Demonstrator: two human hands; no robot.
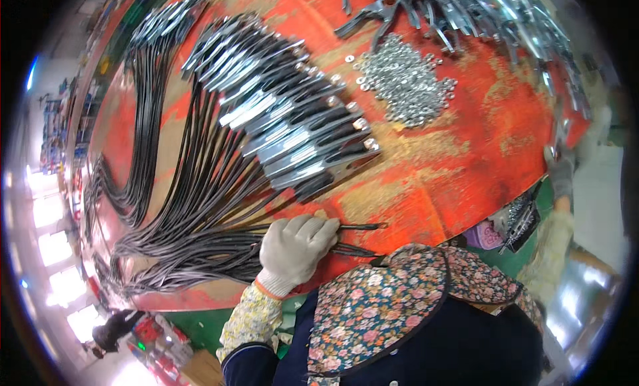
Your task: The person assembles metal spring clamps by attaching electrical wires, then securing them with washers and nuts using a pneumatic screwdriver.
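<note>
My left hand [296,249], in a pale work glove, is closed over black cables [206,249] near the table's front edge. Short cable ends [359,227] stick out to the right of its fingers. My right hand [561,173], in a grey glove, is stretched far to the right at the table's edge. It is beside shiny metal parts [562,129] at the end of a heap; blur hides whether its fingers hold one. In the middle lies a row of shiny metal clamps [286,123] attached to black cables.
Small metal nuts or washers [406,79] are piled beyond the clamp row. Loose metal clamp parts [466,16] are heaped at the far right. Another cabled bundle [150,106] lies at the far left. The red, worn table covering [492,153] curves toward me. A dark container [522,219] stands below the right edge.
</note>
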